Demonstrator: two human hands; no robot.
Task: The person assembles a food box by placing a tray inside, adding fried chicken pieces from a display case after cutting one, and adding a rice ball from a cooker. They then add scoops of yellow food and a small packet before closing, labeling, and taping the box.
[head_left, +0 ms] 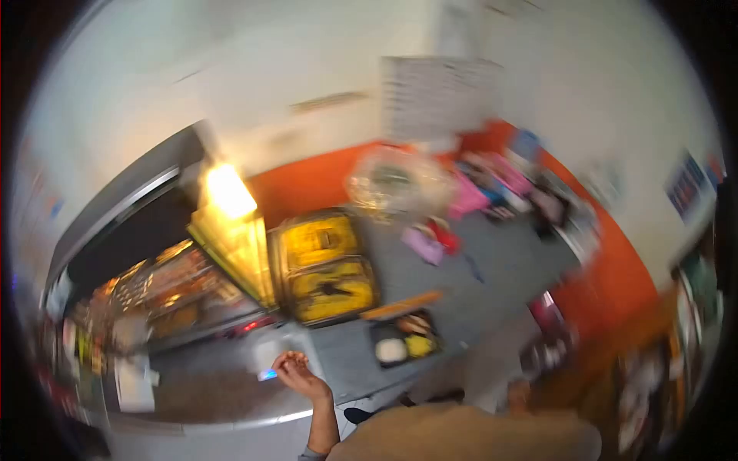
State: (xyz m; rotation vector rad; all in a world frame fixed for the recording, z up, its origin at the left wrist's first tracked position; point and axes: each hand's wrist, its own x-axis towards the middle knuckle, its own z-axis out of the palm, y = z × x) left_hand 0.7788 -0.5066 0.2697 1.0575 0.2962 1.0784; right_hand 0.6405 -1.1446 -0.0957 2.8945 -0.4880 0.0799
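Observation:
The whole view is motion-blurred. My left hand (296,373) reaches up from the bottom edge over a grey counter (492,269). Its fingers are curled beside a small white device (265,359) with a blue light; whether it grips anything is not clear. To the right of the hand lies a black compartment tray (403,339) holding white and yellow food. My right hand is out of view. A tan garment (461,438) fills the bottom centre.
Two pans of yellow food (329,269) sit behind the tray, next to a lit glass display case (177,296) under a bright lamp (227,192). A clear plastic bag (396,180) and pink packages (430,238) stand by the orange wall (307,184).

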